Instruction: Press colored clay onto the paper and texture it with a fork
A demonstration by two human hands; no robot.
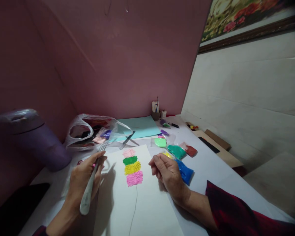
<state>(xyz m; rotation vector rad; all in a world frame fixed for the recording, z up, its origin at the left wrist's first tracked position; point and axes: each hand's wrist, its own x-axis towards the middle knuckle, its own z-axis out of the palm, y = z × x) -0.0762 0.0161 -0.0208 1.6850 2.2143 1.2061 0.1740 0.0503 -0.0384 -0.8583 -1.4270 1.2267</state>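
Note:
My left hand (85,178) is closed around a metal fork (90,185), tines pointing up and away at the left edge of a white sheet (147,203). On the sheet sits a column of textured clay patches: pale pink (129,152), green (130,160), yellow (132,167) and bright pink (134,178), with a thin drawn line running down from them. My right hand (167,173) rests at the sheet's right edge with fingers curled together; what they hold, if anything, is hidden. A blue clay bag (185,172) lies just beyond it.
Bags of clay in light green (160,142), green (176,151) and red (191,150) lie to the right. A plastic bag (88,131), a purple flask (36,141), a turquoise sheet (140,127), a sculpting tool (127,140) and a pen cup (155,113) stand behind.

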